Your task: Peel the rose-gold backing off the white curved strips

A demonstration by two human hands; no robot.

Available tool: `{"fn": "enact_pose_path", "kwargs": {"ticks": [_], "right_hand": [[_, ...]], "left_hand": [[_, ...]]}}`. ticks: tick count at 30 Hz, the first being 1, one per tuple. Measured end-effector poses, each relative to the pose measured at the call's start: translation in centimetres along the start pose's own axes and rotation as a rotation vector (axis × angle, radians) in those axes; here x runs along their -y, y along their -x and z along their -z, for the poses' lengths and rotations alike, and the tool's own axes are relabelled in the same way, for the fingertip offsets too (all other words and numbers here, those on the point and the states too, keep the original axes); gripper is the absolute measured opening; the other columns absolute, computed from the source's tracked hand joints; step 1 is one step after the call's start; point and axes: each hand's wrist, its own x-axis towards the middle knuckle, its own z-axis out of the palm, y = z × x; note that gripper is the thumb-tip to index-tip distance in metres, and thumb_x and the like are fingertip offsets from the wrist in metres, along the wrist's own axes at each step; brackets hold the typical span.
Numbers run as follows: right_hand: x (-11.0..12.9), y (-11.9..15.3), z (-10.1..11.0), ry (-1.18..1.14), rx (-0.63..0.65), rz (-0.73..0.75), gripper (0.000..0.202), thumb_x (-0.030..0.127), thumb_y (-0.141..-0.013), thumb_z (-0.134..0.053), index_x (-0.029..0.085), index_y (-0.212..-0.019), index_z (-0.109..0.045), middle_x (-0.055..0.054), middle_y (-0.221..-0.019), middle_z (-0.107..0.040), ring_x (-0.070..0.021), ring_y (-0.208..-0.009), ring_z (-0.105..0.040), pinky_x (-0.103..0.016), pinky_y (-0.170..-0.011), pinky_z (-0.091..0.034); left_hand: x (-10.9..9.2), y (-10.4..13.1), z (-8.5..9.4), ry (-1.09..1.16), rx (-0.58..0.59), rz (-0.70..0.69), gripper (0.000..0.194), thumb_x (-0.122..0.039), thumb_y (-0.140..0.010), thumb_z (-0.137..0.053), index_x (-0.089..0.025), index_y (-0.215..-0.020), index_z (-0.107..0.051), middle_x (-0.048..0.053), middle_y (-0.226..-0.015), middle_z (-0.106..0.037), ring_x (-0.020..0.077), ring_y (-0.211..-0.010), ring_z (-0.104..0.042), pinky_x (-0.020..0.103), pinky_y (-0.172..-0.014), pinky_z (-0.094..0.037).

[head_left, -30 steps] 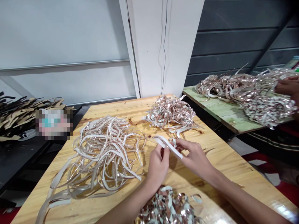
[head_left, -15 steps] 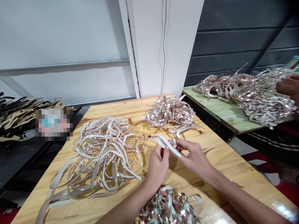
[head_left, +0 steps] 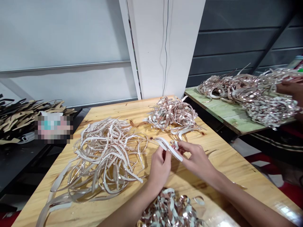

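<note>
Over the middle of the wooden table, my left hand (head_left: 161,164) pinches a white and rose-gold shiny strip (head_left: 170,149) between thumb and fingers. My right hand (head_left: 195,157) is closed on the right part of the same strip, and a short curled end shows by its fingertips. To the left lies a loose tangle of long white-backed strips (head_left: 106,157). Beyond my hands is a heap of shiny rose-gold strips (head_left: 172,115). Below my wrists, at the near edge, sits a pile of short curled pieces (head_left: 171,209).
On a greenish table (head_left: 224,115) at the right lie more shiny strips (head_left: 236,88) and a curled pile (head_left: 272,110); a co-worker's hand (head_left: 291,88) reaches in there. A dark table (head_left: 21,160) at the left holds brown and black strips (head_left: 28,115). A white pillar (head_left: 151,47) stands behind.
My hands and the strip are almost unchanged. The co-worker's hand at the right has shifted slightly left.
</note>
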Motion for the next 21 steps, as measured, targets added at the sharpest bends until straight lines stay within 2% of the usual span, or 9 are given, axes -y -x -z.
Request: {"fn": "enact_pose_path", "kwargs": {"ticks": [8, 12, 17, 21], "right_hand": [[-0.08, 0.0, -0.02, 0.027, -0.002, -0.011, 0.016, 0.027, -0.095, -0.058, 0.02, -0.083, -0.065, -0.002, -0.075, -0.069, -0.0179, -0.066, -0.064, -0.025, -0.065, -0.05], [0.05, -0.01, 0.01, 0.038, -0.006, -0.002, 0.017, 0.028, -0.095, -0.057, 0.02, -0.083, -0.066, -0.001, -0.074, -0.07, -0.018, -0.065, -0.064, -0.025, -0.064, -0.05], [0.0, 0.0, -0.05, 0.019, -0.006, -0.007, 0.016, 0.027, -0.095, -0.058, 0.02, -0.083, -0.065, -0.001, -0.074, -0.069, -0.0179, -0.066, -0.064, -0.025, -0.064, -0.05], [-0.07, 0.02, -0.05, 0.026, 0.005, -0.012, 0.015, 0.026, -0.095, -0.058, 0.02, -0.082, -0.064, -0.001, -0.074, -0.068, -0.0173, -0.065, -0.063, -0.025, -0.064, -0.048]], "left_hand": [[0.47, 0.03, 0.01, -0.005, 0.017, 0.01, 0.018, -0.025, -0.099, -0.051, -0.018, -0.1, -0.068, 0.006, -0.097, -0.077, 0.0226, -0.089, -0.071, 0.031, -0.081, -0.05], [0.56, 0.08, 0.0, 0.001, 0.017, 0.007, 0.017, -0.025, -0.099, -0.052, -0.018, -0.1, -0.068, 0.006, -0.097, -0.077, 0.023, -0.09, -0.071, 0.03, -0.081, -0.05], [0.51, 0.01, -0.07, -0.019, 0.007, 0.004, 0.019, -0.027, -0.1, -0.051, -0.018, -0.094, -0.067, 0.005, -0.087, -0.075, 0.0215, -0.08, -0.069, 0.029, -0.074, -0.049], [0.48, 0.05, -0.05, 0.006, 0.011, -0.003, 0.018, -0.026, -0.1, -0.051, -0.018, -0.095, -0.067, 0.005, -0.09, -0.076, 0.0216, -0.083, -0.069, 0.029, -0.076, -0.049]]}}
